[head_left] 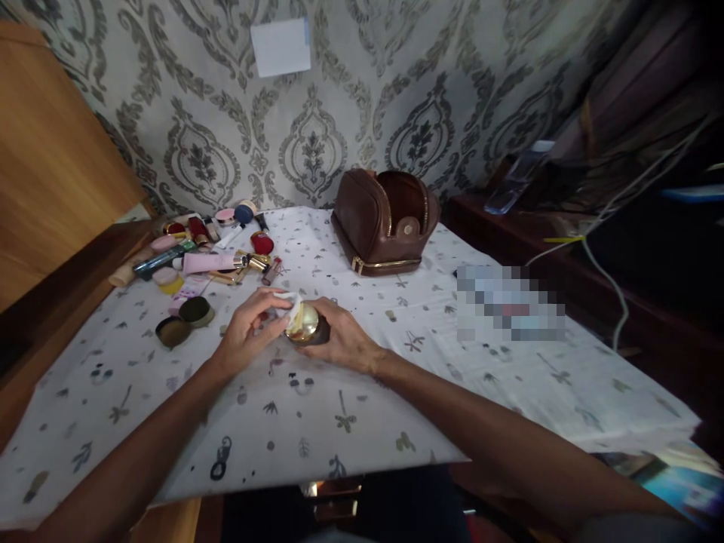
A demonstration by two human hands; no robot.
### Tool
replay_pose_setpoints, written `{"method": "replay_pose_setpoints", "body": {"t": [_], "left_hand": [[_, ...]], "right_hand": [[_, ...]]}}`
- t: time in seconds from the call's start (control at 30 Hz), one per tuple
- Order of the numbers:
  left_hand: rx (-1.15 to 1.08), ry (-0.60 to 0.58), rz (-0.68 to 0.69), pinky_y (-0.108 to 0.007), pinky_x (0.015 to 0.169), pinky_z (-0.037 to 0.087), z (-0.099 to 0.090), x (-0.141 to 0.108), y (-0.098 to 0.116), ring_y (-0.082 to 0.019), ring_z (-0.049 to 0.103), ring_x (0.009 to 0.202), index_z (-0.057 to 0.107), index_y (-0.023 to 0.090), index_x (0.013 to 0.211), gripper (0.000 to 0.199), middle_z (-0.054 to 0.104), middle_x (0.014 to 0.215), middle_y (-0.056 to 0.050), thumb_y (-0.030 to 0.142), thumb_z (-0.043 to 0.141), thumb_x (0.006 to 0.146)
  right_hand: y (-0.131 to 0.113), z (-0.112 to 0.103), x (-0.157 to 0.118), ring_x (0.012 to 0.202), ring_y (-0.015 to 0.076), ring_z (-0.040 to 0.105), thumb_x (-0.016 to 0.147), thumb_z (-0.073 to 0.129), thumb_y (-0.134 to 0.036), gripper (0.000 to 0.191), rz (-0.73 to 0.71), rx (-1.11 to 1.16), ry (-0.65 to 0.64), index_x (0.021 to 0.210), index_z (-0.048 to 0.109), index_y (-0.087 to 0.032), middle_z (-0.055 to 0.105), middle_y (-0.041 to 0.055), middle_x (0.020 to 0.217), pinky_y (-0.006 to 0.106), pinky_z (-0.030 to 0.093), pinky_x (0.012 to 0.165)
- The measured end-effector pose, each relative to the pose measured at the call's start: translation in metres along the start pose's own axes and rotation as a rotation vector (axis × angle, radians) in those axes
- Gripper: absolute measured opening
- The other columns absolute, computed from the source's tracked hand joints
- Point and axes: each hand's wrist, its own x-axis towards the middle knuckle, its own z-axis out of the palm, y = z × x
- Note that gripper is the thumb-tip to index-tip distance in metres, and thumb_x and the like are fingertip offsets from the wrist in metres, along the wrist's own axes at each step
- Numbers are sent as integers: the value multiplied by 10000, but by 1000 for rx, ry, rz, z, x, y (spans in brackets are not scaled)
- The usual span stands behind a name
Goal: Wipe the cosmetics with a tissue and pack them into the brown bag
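Observation:
Near the middle of the cloth-covered table, my right hand [345, 337] is wrapped round a shiny gold rounded container [302, 324] with a darker side. My left hand [253, 326] pinches a white wipe or tissue [289, 305], which touches the top left of the gold container. To the left of my hands, two small round dark pieces, one a greenish-dark cup [196, 311] and the other an open ring-like piece [173, 330], lie side by side. Behind my hands stands a brown leather bag [367, 226] with its zipped top open.
Several cosmetics, including a pink tube [209, 262] and a red round case [262, 243], lie at the back left of the patterned cloth [317, 422]. A blurred-out flat item [509, 302] lies at the right. A clear bottle [517, 177] is beyond the table.

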Motion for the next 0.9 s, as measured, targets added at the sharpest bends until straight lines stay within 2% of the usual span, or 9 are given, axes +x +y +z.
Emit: {"method": "replay_pose_setpoints", "body": {"t": [0.17,0.27,0.4,0.6,0.9], "left_hand": [[-26,110,-14,-262,714,475,6,1,-3,-247,613,1075,672,219,804,141,687,1047,-71,357,647,815],[-64,139,-45,-266,728,489,7,1,-6,-245,630,1054,676,217,807,143,710,1033,-63,357,647,811],[-104,177,-97,-267,722,503,8,1,-6,-226,662,926,691,216,853,152,731,961,-43,348,665,782],[-72,142,-125,-245,656,475,7,0,-6,-184,633,774,688,214,930,182,725,940,-23,340,623,815],[-93,129,-131,-257,694,481,6,1,-3,-217,638,878,676,221,928,204,723,984,-34,366,622,794]], "right_hand": [[1,0,-4,1044,235,644,632,839,-292,709,104,42,85,1272,538,-240,658,50,1153,384,515,928],[3,-3,-5,1051,238,643,618,855,-322,643,144,21,111,1191,576,-234,660,40,1143,380,511,935],[7,-6,-4,1035,250,653,604,875,-329,626,120,20,103,1161,611,-216,675,44,1123,394,518,931],[9,-5,-4,1078,273,643,624,872,-320,633,56,-14,90,1198,624,-220,669,72,1159,449,520,967],[9,-6,-5,1107,293,623,636,874,-314,644,14,-2,65,1227,620,-292,645,56,1175,508,513,1000]]}}
